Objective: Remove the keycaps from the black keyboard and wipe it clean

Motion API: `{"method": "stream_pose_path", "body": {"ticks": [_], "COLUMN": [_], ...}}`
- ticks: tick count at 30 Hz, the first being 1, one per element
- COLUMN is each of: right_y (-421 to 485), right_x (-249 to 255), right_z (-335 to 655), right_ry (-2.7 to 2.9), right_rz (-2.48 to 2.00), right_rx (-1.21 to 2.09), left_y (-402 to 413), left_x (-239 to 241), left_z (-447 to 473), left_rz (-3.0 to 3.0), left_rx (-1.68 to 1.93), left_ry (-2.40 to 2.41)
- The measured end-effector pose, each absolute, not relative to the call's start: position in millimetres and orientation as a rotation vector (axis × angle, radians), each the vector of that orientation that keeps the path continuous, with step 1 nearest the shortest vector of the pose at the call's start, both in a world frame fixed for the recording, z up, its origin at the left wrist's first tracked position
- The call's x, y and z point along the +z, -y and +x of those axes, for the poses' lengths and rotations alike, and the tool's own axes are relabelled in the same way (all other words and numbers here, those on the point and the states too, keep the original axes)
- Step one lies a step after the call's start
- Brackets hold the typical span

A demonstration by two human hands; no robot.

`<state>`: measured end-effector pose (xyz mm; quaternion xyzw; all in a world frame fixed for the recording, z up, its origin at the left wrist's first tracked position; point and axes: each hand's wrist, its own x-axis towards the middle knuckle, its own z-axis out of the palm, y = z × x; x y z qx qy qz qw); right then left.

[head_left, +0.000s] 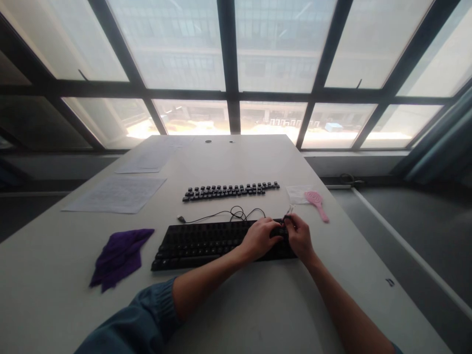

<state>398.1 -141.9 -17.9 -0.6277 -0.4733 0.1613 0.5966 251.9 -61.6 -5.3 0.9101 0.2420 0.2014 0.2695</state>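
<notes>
A black keyboard (199, 243) lies on the white table (258, 305), its cable (224, 214) looped behind it. My left hand (260, 237) rests on the keyboard's right end, fingers curled over the keys. Beside it, my right hand (299, 235) pinches a small wire keycap puller (288, 213) over the same corner. Removed black keycaps (230, 191) lie in rows farther back.
A crumpled purple cloth (120, 254) lies left of the keyboard. A pink brush (317, 202) and a small clear bag (298, 192) sit to the right. Paper sheets (116, 194) lie at the back left. Large windows (236, 69) stand behind the table.
</notes>
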Motion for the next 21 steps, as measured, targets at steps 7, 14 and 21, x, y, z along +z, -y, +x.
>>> {"method": "stream_pose_path", "body": {"ticks": [7,14,21], "right_y": [142.1,140.7,144.4], "right_x": [-16.5,-19.0,-18.0], "right_z": [400.0,401.8,396.5], "right_ry": [1.116,1.148,1.170], "right_rz": [-1.507,-1.537,-1.521], "right_rx": [0.402,0.433,0.384], "left_y": [64.2,64.4,62.2], "left_x": [-8.3,-8.0,-3.2], "left_z": [252.1,251.7,255.6], "left_rz": [2.492,2.498,2.495], "left_rx": [0.566,0.559,0.543], "left_ry": [-0.648,-0.660,-0.667]}}
